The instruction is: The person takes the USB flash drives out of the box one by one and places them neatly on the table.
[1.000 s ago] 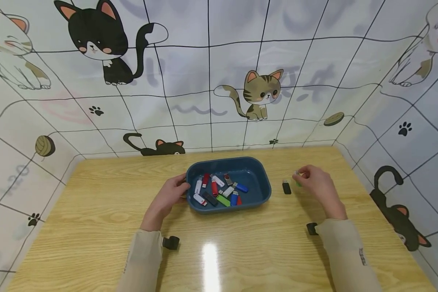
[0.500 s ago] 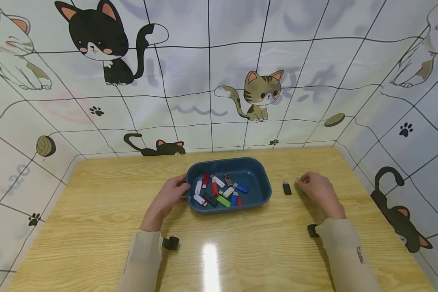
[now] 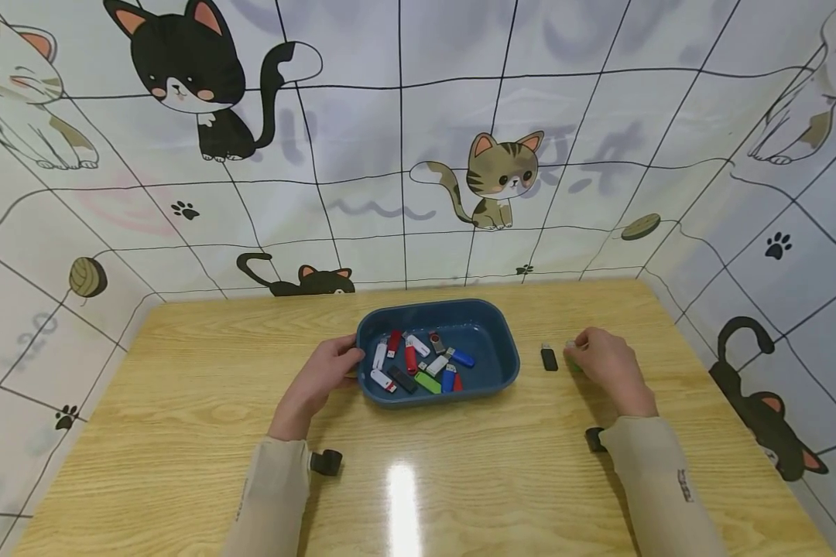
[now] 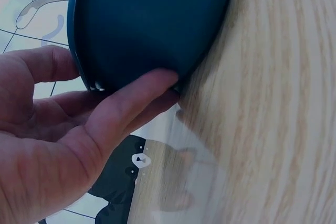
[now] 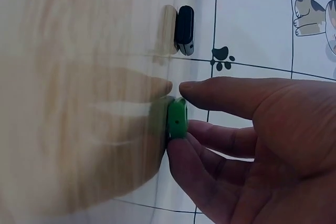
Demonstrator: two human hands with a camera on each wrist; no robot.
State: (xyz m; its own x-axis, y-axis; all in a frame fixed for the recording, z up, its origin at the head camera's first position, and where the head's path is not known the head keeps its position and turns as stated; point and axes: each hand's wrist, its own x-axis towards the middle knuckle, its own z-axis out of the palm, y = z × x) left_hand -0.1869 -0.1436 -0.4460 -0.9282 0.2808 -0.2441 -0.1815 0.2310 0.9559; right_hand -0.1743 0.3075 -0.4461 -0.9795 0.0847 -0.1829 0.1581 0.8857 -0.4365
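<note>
Your left hand (image 3: 322, 367) grips the end of the blue tray (image 3: 486, 348), fingers spread around its wall, and a cluster of assorted USB sticks (image 3: 428, 382) lies inside, to the right of those fingertips. Farther right, a black USB stick (image 3: 549, 358) lies on the wooden table (image 3: 195, 418), just left of your other thumb and apart from it. Your right hand (image 3: 609, 363) pinches the green USB stick (image 5: 178, 119) low at the tabletop, between the tips of thumb and finger, your remaining fingers behind it.
</note>
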